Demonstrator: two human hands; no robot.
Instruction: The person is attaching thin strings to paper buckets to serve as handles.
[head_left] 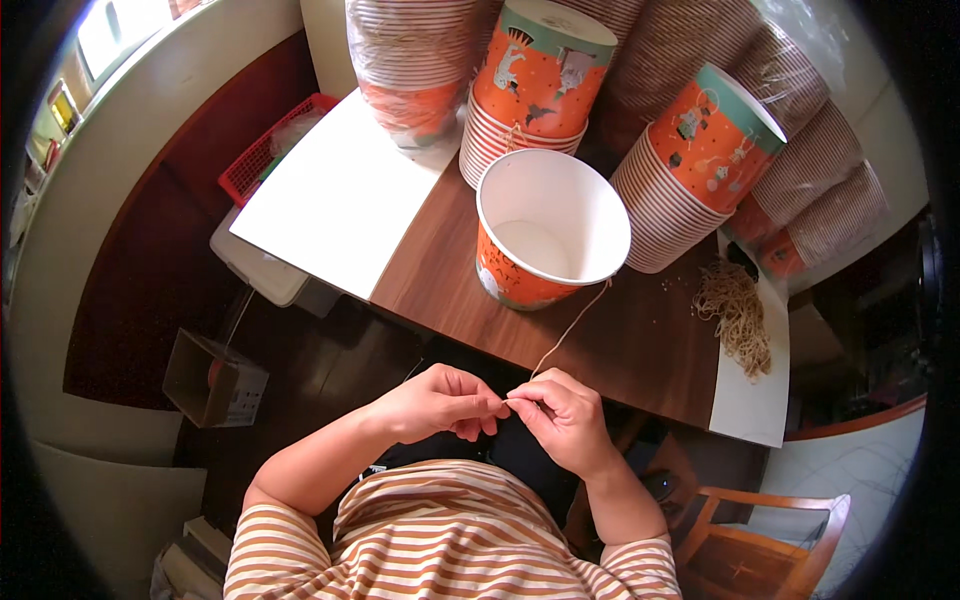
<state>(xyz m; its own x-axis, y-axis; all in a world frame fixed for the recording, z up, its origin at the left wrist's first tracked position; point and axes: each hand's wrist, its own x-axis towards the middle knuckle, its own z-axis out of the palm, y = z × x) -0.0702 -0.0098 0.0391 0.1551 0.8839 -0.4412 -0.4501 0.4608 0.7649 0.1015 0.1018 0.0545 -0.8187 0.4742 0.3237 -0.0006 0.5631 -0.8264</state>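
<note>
A thin tan string (569,331) runs from the right side of the rim of an open paper bucket (553,218) down to my hands. The bucket stands upright near the table's front edge; it is white inside and orange with printed figures outside. Over my lap, my left hand (449,402) pinches the string's end between thumb and fingers. Close beside it, my right hand (562,413) is closed on the same string, their fingertips almost touching. Whether the end is knotted is too small to tell. A bundle of loose tan strings (735,318) lies at the table's right edge.
Behind the bucket stand two stacks of upturned buckets (545,75) (706,140). Plastic-wrapped bucket stacks (412,70) line the back of the brown table (450,280). A red basket (245,170) and a cardboard box (215,378) are at left, a wooden chair (750,545) at lower right.
</note>
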